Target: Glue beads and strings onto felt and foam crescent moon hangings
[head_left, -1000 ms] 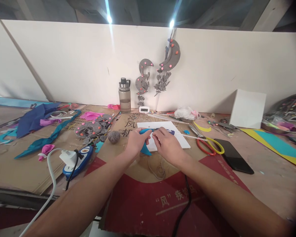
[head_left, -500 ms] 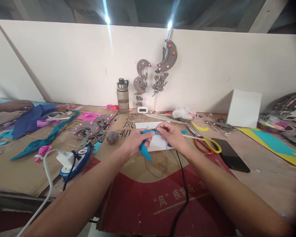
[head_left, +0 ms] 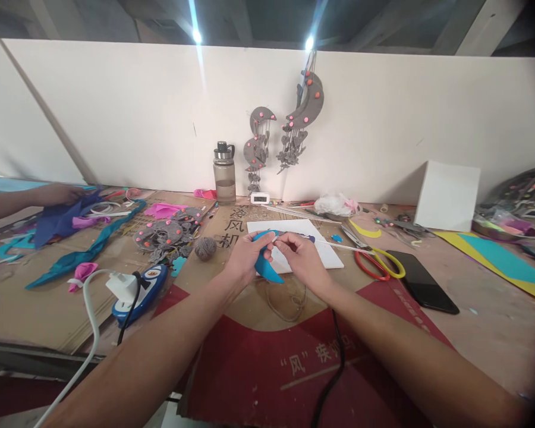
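Observation:
My left hand [head_left: 245, 257] grips a blue crescent-shaped felt piece [head_left: 267, 268] and holds it just above the table. My right hand [head_left: 299, 255] pinches at the top edge of the same piece, fingertips meeting those of the left hand. Both hands hover over a white board [head_left: 327, 246] that lies on the cardboard. A loose loop of string [head_left: 289, 300] rests on the cardboard right below the hands. A black cable [head_left: 332, 368] runs under my right forearm.
Red and yellow scissors [head_left: 377, 261] and a black phone [head_left: 421, 279] lie to the right. A grey yarn ball [head_left: 205, 247], grey felt moons [head_left: 164, 233], a water bottle [head_left: 225, 173] and a blue power strip [head_left: 138, 290] are on the left. Another person's hand [head_left: 57, 194] works at the far left.
My hands stayed together on the blue piece, which turned so its point now faces lower right. The other person's hand at the far left moved further in over the blue fabric.

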Action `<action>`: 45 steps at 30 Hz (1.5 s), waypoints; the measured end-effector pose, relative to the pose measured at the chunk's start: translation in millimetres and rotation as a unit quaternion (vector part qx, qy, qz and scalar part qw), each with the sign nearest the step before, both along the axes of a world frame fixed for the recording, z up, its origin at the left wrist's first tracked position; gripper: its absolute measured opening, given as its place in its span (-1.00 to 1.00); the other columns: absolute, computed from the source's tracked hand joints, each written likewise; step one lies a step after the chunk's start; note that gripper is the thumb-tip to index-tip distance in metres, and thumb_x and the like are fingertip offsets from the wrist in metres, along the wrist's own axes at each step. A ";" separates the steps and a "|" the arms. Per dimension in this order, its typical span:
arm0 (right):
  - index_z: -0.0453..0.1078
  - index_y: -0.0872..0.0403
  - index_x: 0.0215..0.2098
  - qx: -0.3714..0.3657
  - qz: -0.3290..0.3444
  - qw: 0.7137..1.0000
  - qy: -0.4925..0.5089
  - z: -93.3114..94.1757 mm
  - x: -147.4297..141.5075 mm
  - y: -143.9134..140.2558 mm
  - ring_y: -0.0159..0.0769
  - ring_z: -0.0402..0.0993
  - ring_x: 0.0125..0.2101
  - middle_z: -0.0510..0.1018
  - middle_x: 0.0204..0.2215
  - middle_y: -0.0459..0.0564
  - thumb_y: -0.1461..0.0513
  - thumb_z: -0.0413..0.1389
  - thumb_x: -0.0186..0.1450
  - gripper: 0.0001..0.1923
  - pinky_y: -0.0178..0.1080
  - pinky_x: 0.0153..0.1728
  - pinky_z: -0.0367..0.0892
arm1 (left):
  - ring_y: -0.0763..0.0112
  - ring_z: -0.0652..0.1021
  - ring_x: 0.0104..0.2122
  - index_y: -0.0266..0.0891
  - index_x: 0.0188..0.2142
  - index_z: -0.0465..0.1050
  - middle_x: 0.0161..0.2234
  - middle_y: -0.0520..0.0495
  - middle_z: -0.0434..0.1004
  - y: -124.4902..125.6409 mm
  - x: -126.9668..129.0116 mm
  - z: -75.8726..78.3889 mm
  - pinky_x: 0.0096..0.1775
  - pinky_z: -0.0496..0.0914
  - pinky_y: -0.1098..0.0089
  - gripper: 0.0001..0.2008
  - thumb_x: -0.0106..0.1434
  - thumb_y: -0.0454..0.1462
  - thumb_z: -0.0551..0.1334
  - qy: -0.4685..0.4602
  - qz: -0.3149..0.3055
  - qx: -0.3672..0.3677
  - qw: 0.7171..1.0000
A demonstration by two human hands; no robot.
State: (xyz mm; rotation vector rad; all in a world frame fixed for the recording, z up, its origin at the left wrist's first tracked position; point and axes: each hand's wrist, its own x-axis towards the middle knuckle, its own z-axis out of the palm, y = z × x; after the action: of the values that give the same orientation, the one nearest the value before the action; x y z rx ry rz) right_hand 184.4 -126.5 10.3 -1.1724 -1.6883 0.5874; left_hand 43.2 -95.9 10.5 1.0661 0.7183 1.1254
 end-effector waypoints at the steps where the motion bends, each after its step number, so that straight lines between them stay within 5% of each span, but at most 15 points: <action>1: 0.41 0.06 -0.35 0.035 -0.007 0.998 -0.045 0.0 -0.6 -2.0 -0.34 0.37 -0.34 0.51 -0.39 -0.06 0.20 -0.03 0.37 -0.78 -0.25 -0.24 0.25 | 0.62 0.30 -0.66 -0.27 -0.56 0.33 -0.64 0.12 0.30 -0.2 0.6 -0.4 -0.55 0.21 0.49 -0.68 0.01 -0.13 0.39 0.007 0.013 -0.004 1.000; 7: 0.38 0.11 -0.28 0.099 -0.078 0.932 -0.341 3.9 -4.1 -12.7 -0.26 0.38 -0.31 0.43 -0.27 0.07 0.28 -0.10 0.41 -0.77 -0.23 -0.29 0.25 | 0.59 0.34 -0.67 -0.26 -0.54 0.35 -0.62 0.09 0.37 1.4 -1.6 -3.4 -0.57 0.22 0.49 -0.68 0.00 -0.08 0.38 0.087 0.082 0.032 0.992; 11: 0.38 0.12 -0.20 0.130 -0.111 0.895 -0.411 14.2 -1.5 -16.1 -0.25 0.37 -0.34 0.42 -0.25 0.11 0.27 -0.13 0.43 -0.75 -0.23 -0.35 0.23 | 0.55 0.36 -0.67 -0.26 -0.52 0.40 -0.66 0.06 0.38 -1.8 -3.9 0.3 -0.59 0.21 0.50 -0.71 0.05 -0.08 0.34 0.177 0.101 0.072 0.976; 15: 0.38 0.10 -0.24 0.159 -0.121 0.915 -0.349 26.2 8.9 -13.2 -0.24 0.37 -0.31 0.42 -0.27 0.09 0.26 -0.12 0.42 -0.76 -0.23 -0.30 0.25 | 0.54 0.37 -0.66 -0.26 -0.47 0.44 -0.61 0.05 0.42 -5.4 -3.7 6.5 -0.60 0.22 0.49 -0.78 0.06 -0.13 0.32 0.190 0.074 0.084 0.975; 20: 0.38 0.07 -0.33 0.155 -0.074 0.964 -0.203 29.9 23.1 -2.2 -0.28 0.37 -0.29 0.42 -0.33 0.01 0.26 -0.05 0.38 -0.80 -0.23 -0.24 0.27 | 0.58 0.32 -0.67 -0.27 -0.47 0.40 -0.61 0.08 0.37 -4.6 -5.5 10.2 -0.60 0.23 0.49 -0.73 0.03 -0.12 0.37 0.133 -0.032 0.068 0.988; 24: 0.38 0.04 -0.35 0.032 -0.019 0.998 -0.048 21.1 27.0 9.0 -0.35 0.33 -0.41 0.43 -0.42 -0.08 0.15 0.03 0.32 -0.83 -0.28 -0.40 0.25 | 0.62 0.29 -0.68 -0.27 -0.53 0.35 -0.61 0.11 0.33 -1.8 -6.8 9.7 -0.57 0.24 0.48 -0.69 0.01 -0.13 0.40 0.059 -0.114 0.039 0.991; 30: 0.34 0.05 -0.41 -0.102 0.031 0.991 0.083 2.8 13.2 11.9 -0.45 0.10 -0.61 0.26 -0.60 -0.21 0.07 0.07 0.27 -0.77 -0.33 -0.57 0.08 | 0.63 0.29 -0.69 -0.28 -0.53 0.36 -0.61 0.12 0.34 2.2 -6.4 5.4 -0.56 0.26 0.48 -0.69 0.00 -0.14 0.42 0.001 -0.077 0.025 0.997; 37: 0.41 0.06 -0.32 0.083 0.001 0.988 -0.129 1.3 1.4 -2.5 -0.34 0.38 -0.29 0.50 -0.34 -0.04 0.26 -0.05 0.39 -0.79 -0.26 -0.22 0.24 | 0.59 0.31 -0.67 -0.27 -0.58 0.34 -0.69 0.10 0.31 3.4 -4.5 2.1 -0.55 0.22 0.50 -0.69 0.05 -0.12 0.36 0.050 0.027 0.028 0.998; 45: 0.42 0.13 -0.18 0.136 -0.073 0.895 -0.419 7.8 -2.1 -15.4 -0.26 0.38 -0.32 0.42 -0.26 0.10 0.28 -0.12 0.42 -0.74 -0.26 -0.38 0.22 | 0.56 0.33 -0.68 -0.26 -0.56 0.36 -0.70 0.08 0.35 1.9 -5.2 2.4 -0.58 0.20 0.51 -0.73 0.08 -0.13 0.32 0.165 0.092 0.066 0.980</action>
State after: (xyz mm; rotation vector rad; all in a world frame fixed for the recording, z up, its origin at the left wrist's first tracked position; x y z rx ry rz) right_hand 182.3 -141.9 18.1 -1.4262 -2.2599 -0.3181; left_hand 38.0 -94.0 12.8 1.3390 1.0314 1.1796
